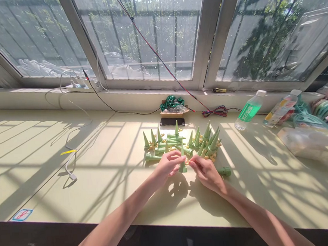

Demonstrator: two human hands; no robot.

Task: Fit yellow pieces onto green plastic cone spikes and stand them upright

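Note:
Both of my hands meet above the table, in front of a cluster of green plastic cones (pixel 178 139). My left hand (pixel 171 163) is closed on a green cone (pixel 183 166), which points upward with its wider base at the bottom. Close beside it, the fingertips of my right hand (pixel 205 169) are pinched on a small yellowish piece (pixel 187 161) against the cone's side. Its exact shape is too small to make out. More small yellow pieces (pixel 212 156) lie among the cones at the right. Another green cone part (pixel 225 171) lies partly behind my right hand.
A black phone (pixel 172 121) and a small box with green cords (pixel 173 105) stand behind the cones. To the right are a green-labelled bottle (pixel 249 111), a second bottle (pixel 282 109) and a plastic container (pixel 302 141). A white cable (pixel 70 172) lies at the left.

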